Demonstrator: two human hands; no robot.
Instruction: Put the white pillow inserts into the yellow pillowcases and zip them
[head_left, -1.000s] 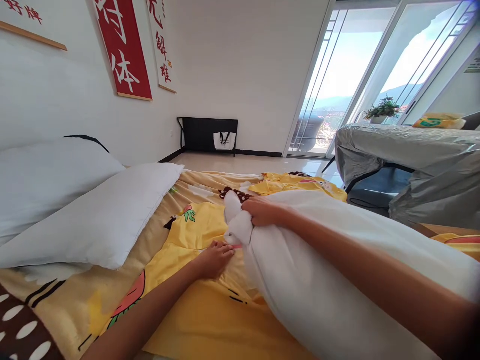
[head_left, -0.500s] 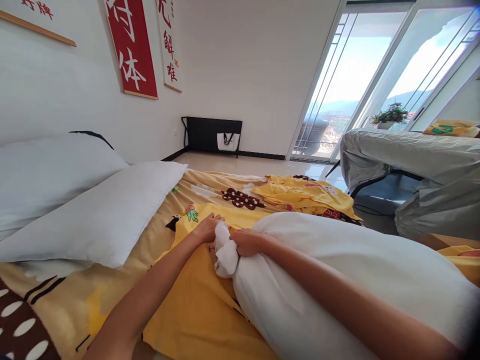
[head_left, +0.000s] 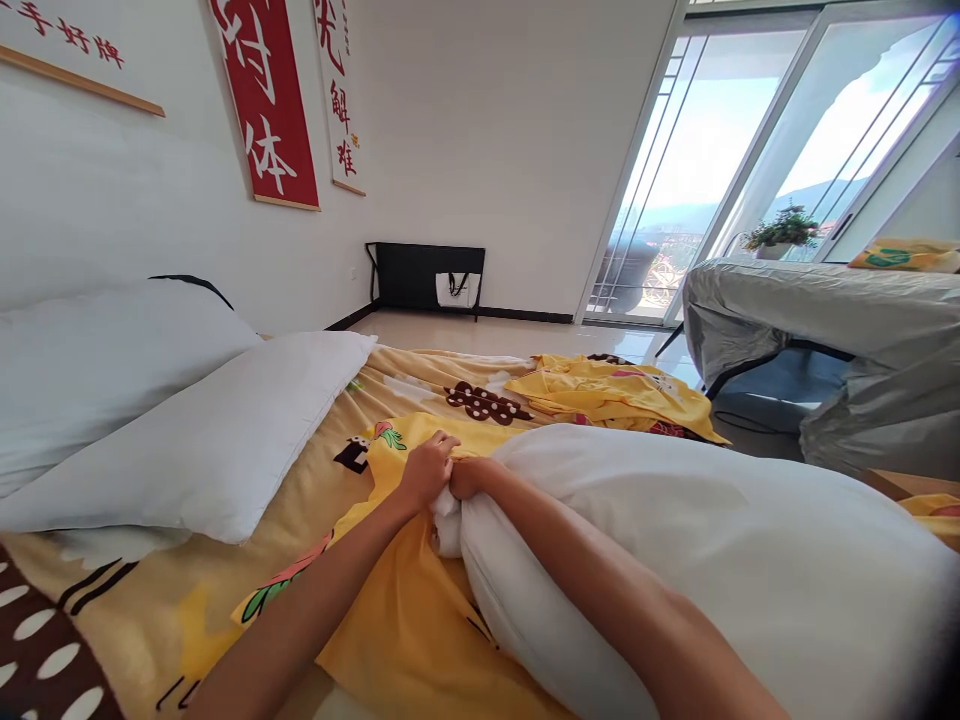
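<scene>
A plump white pillow (head_left: 660, 520) lies at the right, partly on top of a yellow printed pillowcase (head_left: 397, 590). My left hand (head_left: 429, 470) is closed at the pillow's near-left end, with yellow cloth gathered around its fingers. Beside it, almost touching, my right hand (head_left: 471, 477) is closed on the bunched white end of the pillow. White fabric bulges out below both hands. Exactly what lies between the left fingertips is partly hidden.
Two more white pillows (head_left: 187, 430) rest at the left against the wall. A patterned blanket (head_left: 484, 400) covers the bed, with a crumpled yellow cloth (head_left: 615, 395) at its far side. A grey-covered table (head_left: 810, 300) stands at the right, near glass doors (head_left: 720, 150).
Both hands have drawn together over the pillow's bunched end, covering much of the white fabric that showed between them. The pillowcase edge near my left forearm has shifted. The view tilted slightly up.
</scene>
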